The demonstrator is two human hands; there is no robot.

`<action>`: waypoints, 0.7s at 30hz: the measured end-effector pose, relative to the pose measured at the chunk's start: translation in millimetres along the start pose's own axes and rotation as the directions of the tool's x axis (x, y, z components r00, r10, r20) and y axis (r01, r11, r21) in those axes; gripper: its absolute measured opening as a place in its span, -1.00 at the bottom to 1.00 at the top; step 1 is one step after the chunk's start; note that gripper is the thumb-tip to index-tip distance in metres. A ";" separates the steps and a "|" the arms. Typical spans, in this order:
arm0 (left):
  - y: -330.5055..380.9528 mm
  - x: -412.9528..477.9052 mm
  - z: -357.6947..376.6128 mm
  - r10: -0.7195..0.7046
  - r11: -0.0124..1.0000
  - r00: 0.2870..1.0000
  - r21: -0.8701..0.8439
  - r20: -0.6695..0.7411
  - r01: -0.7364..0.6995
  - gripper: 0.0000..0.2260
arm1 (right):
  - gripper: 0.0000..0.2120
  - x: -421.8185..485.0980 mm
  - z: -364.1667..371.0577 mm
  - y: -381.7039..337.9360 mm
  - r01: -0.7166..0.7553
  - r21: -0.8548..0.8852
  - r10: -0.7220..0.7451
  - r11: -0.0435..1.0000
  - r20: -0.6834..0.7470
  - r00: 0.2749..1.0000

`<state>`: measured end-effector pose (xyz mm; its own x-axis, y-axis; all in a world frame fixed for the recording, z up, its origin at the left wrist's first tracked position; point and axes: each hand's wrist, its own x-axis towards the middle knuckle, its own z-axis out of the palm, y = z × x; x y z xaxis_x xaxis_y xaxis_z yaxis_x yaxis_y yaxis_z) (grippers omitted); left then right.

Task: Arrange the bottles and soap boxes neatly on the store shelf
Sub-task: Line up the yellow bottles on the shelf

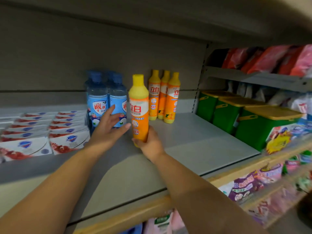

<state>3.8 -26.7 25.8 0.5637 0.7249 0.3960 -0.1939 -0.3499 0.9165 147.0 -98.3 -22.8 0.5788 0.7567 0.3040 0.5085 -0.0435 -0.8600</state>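
Clasping the orange bottle (139, 107) low, near its base, your right hand (152, 142) keeps it upright over the middle of the shelf (194, 141). Its long axis is vertical, yellow cap up, label towards you. Expect stiff, smooth plastic, weighty if full; the straight body is your best hold. Your left hand (106, 132) is released, fingers (110, 110) straight, by the blue bottles (108, 102). Three matching bottles (163, 97) stand behind.

Soap boxes (32, 130) cropped at left edge; red packets (268, 59) at right blurred.
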 end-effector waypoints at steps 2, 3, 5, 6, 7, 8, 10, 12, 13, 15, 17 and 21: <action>8.7 -4.3 0.5 0.067 0.987 0.998 -0.147 -0.017 -0.068 -0.28 | -0.46 -6.7 -1.2 -1.3 0.104 -0.138 -0.107 0.985 -0.012 0.994; 10.5 -5.1 -0.2 0.073 0.981 0.996 -0.177 -0.057 -0.082 -0.31 | -0.43 -8.2 -1.3 -1.4 0.151 -0.254 -0.158 0.955 -0.009 0.987; 17.4 -4.6 -3.1 -0.022 0.983 0.978 -0.183 -0.206 -0.017 -0.39 | -0.39 -10.2 -1.8 -3.2 0.230 -0.424 -0.255 0.876 -0.002 0.967; 20.6 -3.2 -5.6 -0.072 0.978 0.961 -0.207 -0.268 0.016 -0.48 | -0.39 -10.9 -2.1 -4.7 0.256 -0.442 -0.287 0.860 -0.003 0.958; 23.7 -2.4 -8.3 -0.102 0.963 0.949 -0.269 -0.297 0.020 -0.60 | -0.39 -11.3 -2.9 -6.3 0.277 -0.428 -0.310 0.860 -0.007 0.951; 26.3 -1.8 -11.7 -0.128 0.934 0.945 -0.358 -0.302 0.013 -0.69 | -0.38 -11.6 -3.5 -7.9 0.292 -0.384 -0.323 0.876 -0.019 0.946; 31.3 -1.2 -20.1 -0.212 0.840 0.932 -0.542 -0.293 0.021 -0.73 | -0.36 -13.9 -5.3 -12.9 0.283 -0.201 -0.303 0.938 -0.078 0.950; 33.2 -1.5 -28.8 -0.301 0.745 0.927 -0.663 -0.224 0.082 -0.62 | -0.37 -15.7 -8.6 -16.3 0.275 0.037 -0.264 0.961 -0.186 0.946; 33.0 -1.4 -32.1 -0.326 0.713 0.930 -0.690 -0.170 0.124 -0.57 | -0.37 -16.6 -10.8 -16.9 0.277 0.153 -0.238 0.949 -0.234 0.943; 33.6 -1.5 -35.0 -0.332 0.680 0.941 -0.707 -0.064 0.192 -0.53 | -0.38 -18.3 -14.7 -18.1 0.294 0.304 -0.212 0.906 -0.274 0.938; 35.5 -0.3 -36.0 -0.293 0.686 0.956 -0.700 -0.016 0.199 -0.45 | -0.41 -18.3 -16.4 -20.0 0.317 0.380 -0.219 0.869 -0.280 0.935; 36.3 2.5 -41.7 -0.172 0.720 0.985 -0.678 0.030 0.147 -0.43 | -0.56 -16.1 -20.0 -26.1 0.275 0.544 -0.098 0.793 -0.332 0.938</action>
<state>-35.3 -12.9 62.4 0.6127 0.7559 0.2306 -0.6015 0.2568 0.7564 137.2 -122.4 2.9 0.7047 0.4980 0.5053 0.2156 0.5282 -0.8213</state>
